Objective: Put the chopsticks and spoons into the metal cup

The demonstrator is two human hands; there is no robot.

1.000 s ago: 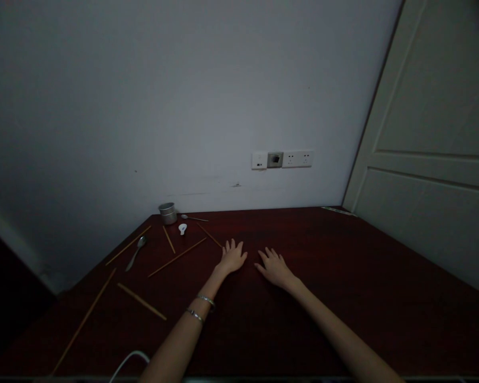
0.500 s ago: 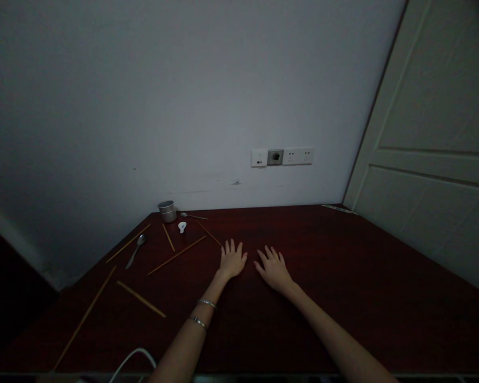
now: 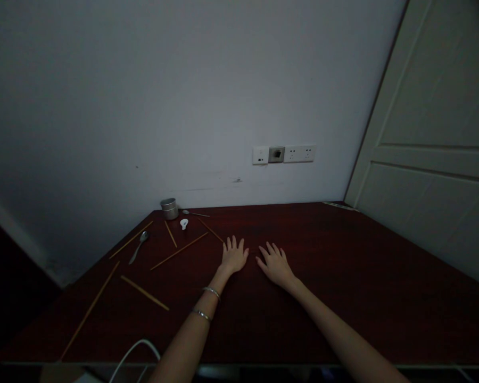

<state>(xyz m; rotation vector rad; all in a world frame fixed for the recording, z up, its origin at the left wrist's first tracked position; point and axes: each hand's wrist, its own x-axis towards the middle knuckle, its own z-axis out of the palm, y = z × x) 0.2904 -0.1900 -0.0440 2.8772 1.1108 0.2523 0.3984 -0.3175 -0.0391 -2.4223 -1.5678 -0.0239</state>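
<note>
My left hand (image 3: 234,257) lies palm down on the dark red table (image 3: 343,298), fingers spread, holding nothing. Its fingertips are close to the end of a thin wooden chopstick (image 3: 211,230). To its right, my right hand (image 3: 276,266) also rests palm down with fingers apart and nothing in it. Left of my hands lie several more sticks, among them a long chopstick (image 3: 179,251) and a nearer one (image 3: 145,292). A metal spoon (image 3: 139,247), a short white spoon (image 3: 184,224) and a slim metal spoon (image 3: 195,214) are scattered there too.
A grey metal cup (image 3: 169,209) stands upright at the back left, by the wall. A white cable (image 3: 138,343) loops over the front edge. Wall sockets (image 3: 299,153) sit above the table, and a pale panelled door (image 3: 431,159) borders its right side.
The view has shifted slightly, so the table's things appear a little higher and farther right. Both hands stay flat in the same place on the table.
</note>
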